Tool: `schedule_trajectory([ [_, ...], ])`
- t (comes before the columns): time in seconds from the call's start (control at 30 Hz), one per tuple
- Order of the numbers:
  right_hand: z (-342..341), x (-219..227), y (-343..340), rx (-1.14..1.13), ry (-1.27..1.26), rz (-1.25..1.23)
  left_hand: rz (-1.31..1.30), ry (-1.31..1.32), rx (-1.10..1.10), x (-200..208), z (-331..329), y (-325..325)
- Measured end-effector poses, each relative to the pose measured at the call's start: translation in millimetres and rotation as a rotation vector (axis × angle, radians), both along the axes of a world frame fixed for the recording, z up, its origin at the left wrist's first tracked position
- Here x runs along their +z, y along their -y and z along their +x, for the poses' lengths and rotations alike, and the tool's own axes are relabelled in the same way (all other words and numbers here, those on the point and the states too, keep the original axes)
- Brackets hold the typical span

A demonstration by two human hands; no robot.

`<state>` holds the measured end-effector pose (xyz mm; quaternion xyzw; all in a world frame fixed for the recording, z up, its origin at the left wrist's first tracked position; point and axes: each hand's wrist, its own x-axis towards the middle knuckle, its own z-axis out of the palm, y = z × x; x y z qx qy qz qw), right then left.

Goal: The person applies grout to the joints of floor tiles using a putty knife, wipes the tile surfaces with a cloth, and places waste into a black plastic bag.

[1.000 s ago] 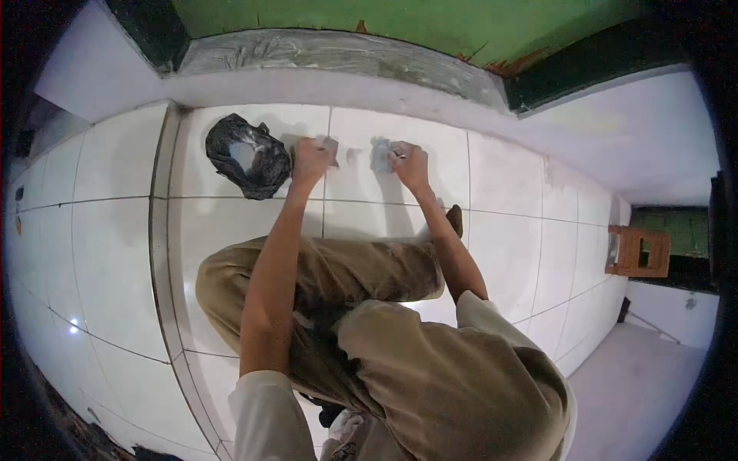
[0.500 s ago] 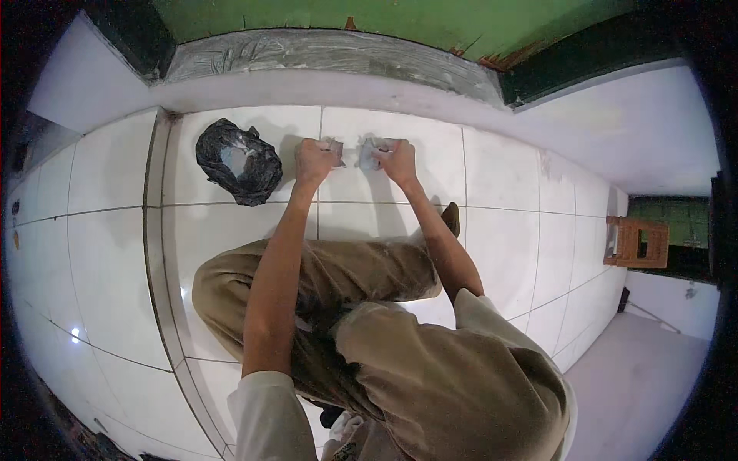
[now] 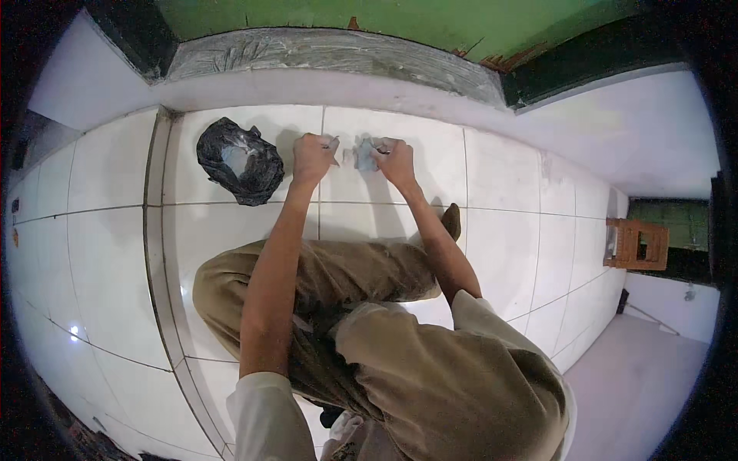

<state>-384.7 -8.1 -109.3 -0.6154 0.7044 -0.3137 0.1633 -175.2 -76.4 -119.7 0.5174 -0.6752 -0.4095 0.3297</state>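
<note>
My left hand (image 3: 311, 159) is closed around a small grey flat scraper (image 3: 333, 147), its blade edge pointing to the right and tilted. Opposite it, my right hand (image 3: 395, 163) grips a flat bluish-grey scraper (image 3: 366, 154) that seems coated with pale paste. Between the two scrapers there is a narrow gap, with a greyish smear (image 3: 348, 158) on the tile below. Left of my left hand sits a crumpled black plastic bag (image 3: 264, 182), opened out, with light grey paste (image 3: 239, 159) inside it. Fine detail of both scrapers is too small to make out.
White floor tiles (image 3: 503, 173) spread around me, with a raised step edge (image 3: 156, 253) at left. Ahead runs a low wall with a grey-smeared strip (image 3: 330, 58) beneath a green panel (image 3: 400, 19). An orange-brown stool (image 3: 638, 243) stands far right. My folded legs (image 3: 346, 273) lie close below my hands.
My left hand has turned a little and shifted slightly up and left, its scraper now tilted more. The right scraper has turned slightly, and the gap between the two has widened.
</note>
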Motion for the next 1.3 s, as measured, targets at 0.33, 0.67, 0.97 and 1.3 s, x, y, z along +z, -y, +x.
schedule_trajectory([
  [0.33, 24, 16, -6, 0.021, 0.078, 0.129, -0.06, 0.156, -0.047, 0, -4, -3],
  [0.67, 26, -12, -4, -0.014, 0.0, -0.046, 0.087, -0.162, -0.038, -4, -11, -13],
  [0.97, 17, 5, 17, -0.097, 0.076, -0.061, -0.037, -0.142, -0.024, 56, -7, 4],
  [1.3, 138, 111, 47, 0.14, 0.377, -0.056, -0.232, 0.067, 0.063, 148, 115, 2],
])
